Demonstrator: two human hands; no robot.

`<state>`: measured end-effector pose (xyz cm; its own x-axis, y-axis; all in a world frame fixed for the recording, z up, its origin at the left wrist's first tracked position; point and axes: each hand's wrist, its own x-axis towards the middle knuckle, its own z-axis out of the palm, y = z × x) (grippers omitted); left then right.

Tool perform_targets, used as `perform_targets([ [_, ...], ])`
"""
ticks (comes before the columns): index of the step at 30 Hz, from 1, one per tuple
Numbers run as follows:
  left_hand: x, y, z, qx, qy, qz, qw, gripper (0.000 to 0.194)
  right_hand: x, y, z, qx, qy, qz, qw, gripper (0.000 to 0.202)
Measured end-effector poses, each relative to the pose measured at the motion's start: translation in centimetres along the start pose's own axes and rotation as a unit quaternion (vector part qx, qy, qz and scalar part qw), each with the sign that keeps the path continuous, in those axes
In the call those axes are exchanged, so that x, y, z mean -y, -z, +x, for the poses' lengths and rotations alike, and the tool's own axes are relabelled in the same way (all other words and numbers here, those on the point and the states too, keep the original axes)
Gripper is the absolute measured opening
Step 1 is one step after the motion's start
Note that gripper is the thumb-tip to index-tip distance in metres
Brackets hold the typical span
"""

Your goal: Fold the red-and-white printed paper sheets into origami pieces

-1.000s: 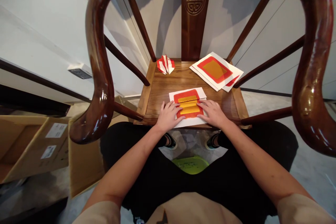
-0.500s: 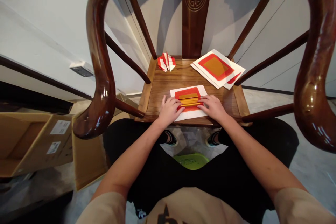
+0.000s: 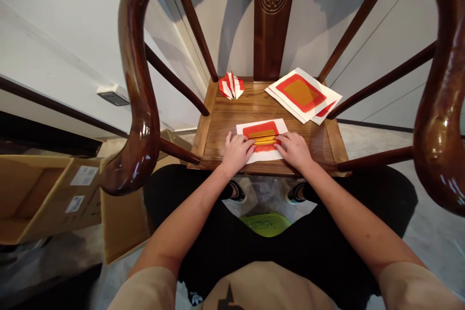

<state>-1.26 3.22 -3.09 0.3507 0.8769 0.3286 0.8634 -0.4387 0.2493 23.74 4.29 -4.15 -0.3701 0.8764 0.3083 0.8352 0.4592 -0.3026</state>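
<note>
A white sheet of paper (image 3: 258, 131) with a red block and a gold centre lies near the front edge of the chair seat. Raised creases run across its middle, side to side. My left hand (image 3: 236, 152) holds the left end of the creased strip, fingertips pressed on it. At the right end, my right hand (image 3: 295, 150) grips the same strip between thumb and fingers. Farther back on the left sits a folded red-and-white paper piece (image 3: 231, 86). Several flat sheets (image 3: 301, 93) with the same print overlap at the back right.
The wooden seat (image 3: 250, 104) is framed by curved armrests (image 3: 140, 82) and slanted spindles. Open cardboard boxes (image 3: 54, 198) stand on the floor at left. Below the seat is a green basin (image 3: 267, 224).
The creased strip between my hands has become narrower, and the paper's front edge has drawn back slightly. Both hands keep hold of its ends. The view has shifted a little.
</note>
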Motion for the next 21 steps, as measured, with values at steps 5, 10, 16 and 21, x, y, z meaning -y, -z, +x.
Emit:
perform_targets([
  [5, 0.2, -0.4, 0.1, -0.015, -0.014, 0.021, 1.000, 0.025, 0.2, -0.1, -0.1, -0.001, 0.001, -0.028, 1.000, 0.036],
  [10, 0.1, -0.2, 0.3, -0.023, -0.039, 0.054, 0.997, 0.023, 0.2, -0.1, 0.1, 0.009, -0.004, -0.035, 0.999, 0.037],
  [16, -0.9, -0.1, 0.3, 0.017, -0.094, 0.077, 0.992, 0.030, 0.3, 0.0, 0.1, 0.019, -0.011, -0.034, 0.999, 0.037],
  [21, -1.6, -0.1, 0.3, 0.076, -0.094, 0.055, 0.991, 0.033, 0.3, 0.0, 0.1, 0.022, -0.013, -0.026, 0.999, 0.037],
])
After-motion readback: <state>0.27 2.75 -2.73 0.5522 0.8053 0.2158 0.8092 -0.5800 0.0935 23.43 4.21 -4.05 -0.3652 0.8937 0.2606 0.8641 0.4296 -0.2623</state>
